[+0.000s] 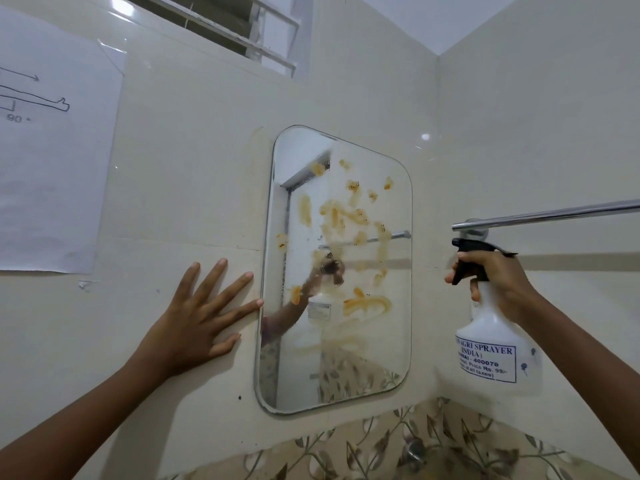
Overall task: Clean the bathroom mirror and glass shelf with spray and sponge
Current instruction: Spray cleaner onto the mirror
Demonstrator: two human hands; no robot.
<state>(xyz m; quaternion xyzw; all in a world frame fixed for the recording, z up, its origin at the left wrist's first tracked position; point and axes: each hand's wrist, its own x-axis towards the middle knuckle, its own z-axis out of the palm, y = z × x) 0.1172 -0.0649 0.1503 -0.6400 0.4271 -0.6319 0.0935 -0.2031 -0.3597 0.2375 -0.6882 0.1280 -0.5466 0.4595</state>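
A rounded rectangular mirror (377,351) hangs on the cream tiled wall, smeared with several orange-brown stains and fogged with fine droplets in its upper part. My left hand (197,318) lies flat on the wall with fingers spread, its fingertips touching the mirror's left edge. My right hand (498,282) grips a white spray bottle (497,348) with a black trigger head, held to the right of the mirror with the nozzle pointing left at the glass. No sponge or glass shelf is in view.
A chrome towel rail (554,213) juts from the right wall just above the sprayer. A paper sheet with a drawing (52,150) is taped at the left. A louvred window (225,26) sits above. Leaf-patterned tiles (415,448) run below the mirror.
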